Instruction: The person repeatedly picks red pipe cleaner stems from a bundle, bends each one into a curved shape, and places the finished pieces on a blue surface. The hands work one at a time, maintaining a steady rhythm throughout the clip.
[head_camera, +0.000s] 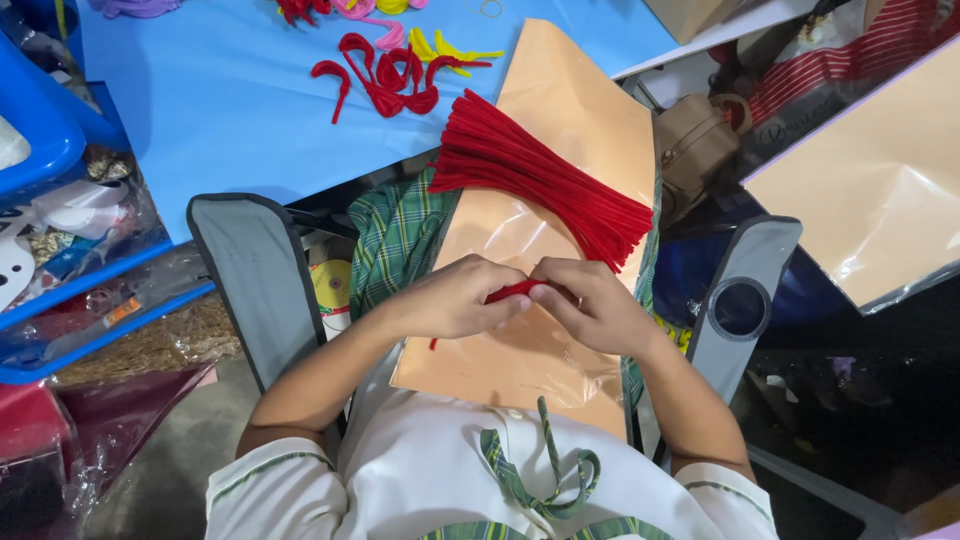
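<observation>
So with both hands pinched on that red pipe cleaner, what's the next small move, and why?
Probably keep bending the red pipe cleaner between left hand and right hand. It is only partly shaped, unlike the finished red curls on the blue table.

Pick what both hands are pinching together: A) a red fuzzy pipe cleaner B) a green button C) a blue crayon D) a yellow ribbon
A: the left hand and right hand meet on a red pipe cleaner, just below the bundle of red pipe cleaners.

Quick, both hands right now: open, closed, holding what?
Left hand: closed, pinching one red pipe cleaner.
Right hand: closed on the same pipe cleaner, fingertips meeting the left's.
</observation>
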